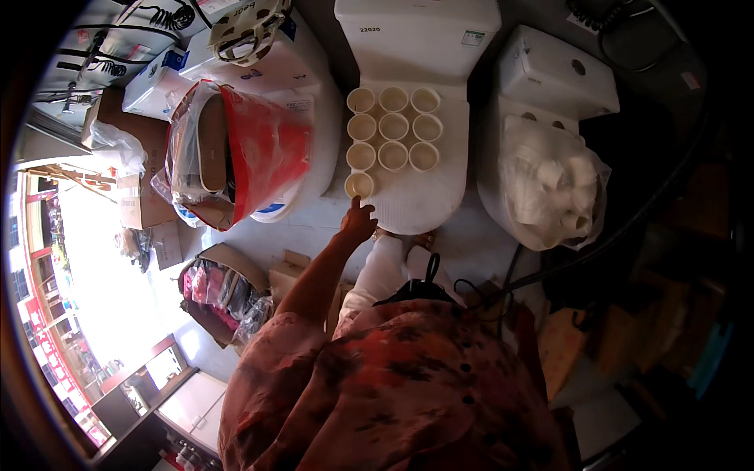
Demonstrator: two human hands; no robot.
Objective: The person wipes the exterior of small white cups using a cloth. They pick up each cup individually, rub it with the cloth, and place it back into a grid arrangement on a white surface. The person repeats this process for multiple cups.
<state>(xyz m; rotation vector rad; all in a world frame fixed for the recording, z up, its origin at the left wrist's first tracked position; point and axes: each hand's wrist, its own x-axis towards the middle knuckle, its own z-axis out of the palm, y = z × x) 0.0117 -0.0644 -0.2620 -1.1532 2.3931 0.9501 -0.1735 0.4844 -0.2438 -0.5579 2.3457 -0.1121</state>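
Note:
My left hand reaches forward to a white cup, its fingertips at the near side of the rim. That cup stands upright at the front of the left-hand column. Behind it several more white cups stand open side up in rows of three, close together. All of them rest on the closed lid of a white toilet in front of me. Inside, the cups look bare. My right hand does not show.
Another white toilet at the right bears clear plastic bags of white pieces. At the left, a red and clear bag covers a further toilet. Cartons and an open box of wrapped items stand left. A black hose curves at the right.

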